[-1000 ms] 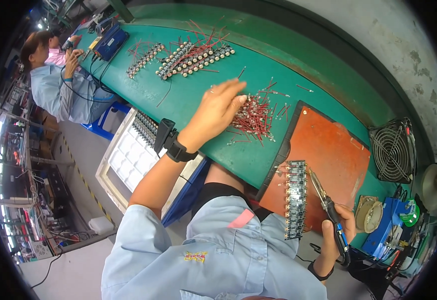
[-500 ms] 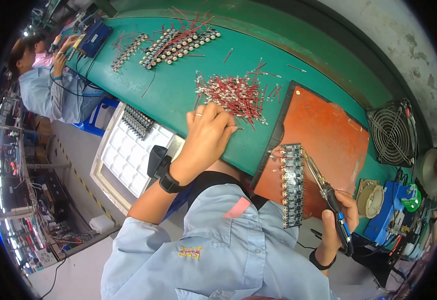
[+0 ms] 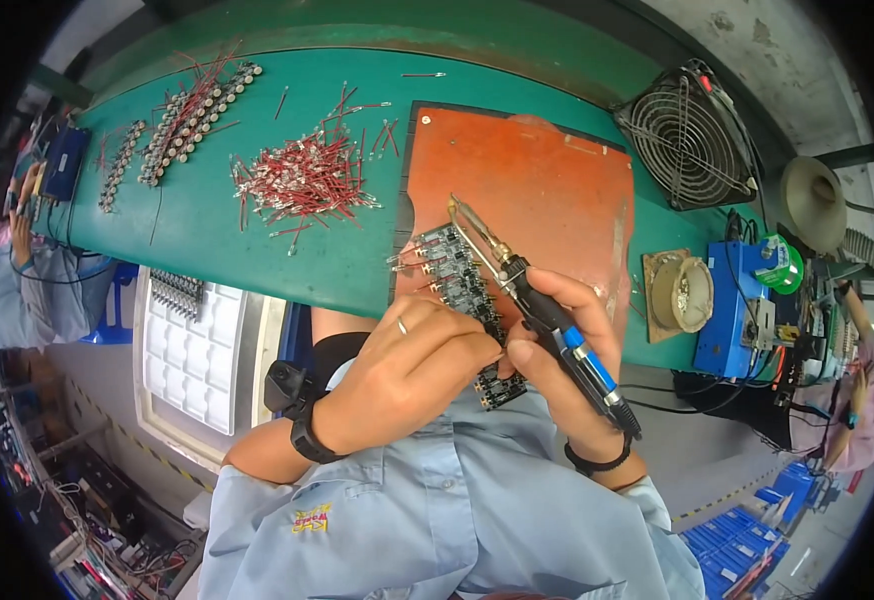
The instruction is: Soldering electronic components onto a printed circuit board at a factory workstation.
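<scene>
The green workbench (image 3: 207, 262) is the largest thing, and at its right part lies the orange-red work pad (image 3: 537, 180), whose near edge is partly covered by the hands. The left hand (image 3: 407, 370) is bent over the left side of the circuit board strip (image 3: 457, 275); its fingertips meet there, but whether they are clamped on something I cannot tell. The right hand (image 3: 569, 402) is closed around the soldering iron (image 3: 567, 340), to the right of the strip. The iron's tip points to the far left, just above the strip's far end in the view; contact is hard to make out. The strip slants between both hands, its middle partly hidden by fingers, its near end over the shirt. Short red wires (image 3: 409, 260) stick out from its far left side, their exact joints too small to see.
</scene>
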The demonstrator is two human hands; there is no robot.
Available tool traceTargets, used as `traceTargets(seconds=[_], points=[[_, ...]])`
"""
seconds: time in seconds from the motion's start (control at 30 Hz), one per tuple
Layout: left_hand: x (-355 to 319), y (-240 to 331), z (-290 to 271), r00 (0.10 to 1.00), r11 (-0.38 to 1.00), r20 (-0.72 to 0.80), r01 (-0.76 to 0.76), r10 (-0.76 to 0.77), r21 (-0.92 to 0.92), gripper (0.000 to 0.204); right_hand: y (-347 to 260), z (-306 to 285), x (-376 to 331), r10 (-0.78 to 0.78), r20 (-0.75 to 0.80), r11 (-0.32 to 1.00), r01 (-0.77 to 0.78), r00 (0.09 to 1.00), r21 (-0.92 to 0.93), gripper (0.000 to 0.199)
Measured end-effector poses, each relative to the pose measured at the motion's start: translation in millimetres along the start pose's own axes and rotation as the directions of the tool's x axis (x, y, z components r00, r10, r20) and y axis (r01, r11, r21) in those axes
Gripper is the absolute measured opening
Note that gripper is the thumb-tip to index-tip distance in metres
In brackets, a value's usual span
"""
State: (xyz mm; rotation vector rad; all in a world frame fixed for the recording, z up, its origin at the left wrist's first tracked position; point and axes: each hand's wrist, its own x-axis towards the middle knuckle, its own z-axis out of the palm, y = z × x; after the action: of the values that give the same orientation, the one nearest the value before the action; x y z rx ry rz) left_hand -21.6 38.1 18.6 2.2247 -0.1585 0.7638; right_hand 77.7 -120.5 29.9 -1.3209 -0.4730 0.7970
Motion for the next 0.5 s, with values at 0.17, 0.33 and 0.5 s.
traceTargets(seconds=[0.17,0.33,0.5], points=[[-0.4,4.2,4.4,0.998,0.998,0.004,0.068,-0.068,-0.019,0.023,7.8,-7.5,-0.9,-0.153,0.021,0.968,0.154,0.988,-0.201,0.052],[-6.3,3.6,9.8,0.998,0.998,-0.016,0.062,-0.062,-0.001,0.021,10.2,-8.5,-1.1,-0.295,0.071,0.863,0.298,0.953,-0.407,0.050],[-9.0,-0.5,9.9,0.997,0.998,-0.047,0.065,-0.064,0.024,0.020,11.3,-9.1,-0.7,-0.314,-0.052,0.907,0.283,0.948,-0.312,0.048]])
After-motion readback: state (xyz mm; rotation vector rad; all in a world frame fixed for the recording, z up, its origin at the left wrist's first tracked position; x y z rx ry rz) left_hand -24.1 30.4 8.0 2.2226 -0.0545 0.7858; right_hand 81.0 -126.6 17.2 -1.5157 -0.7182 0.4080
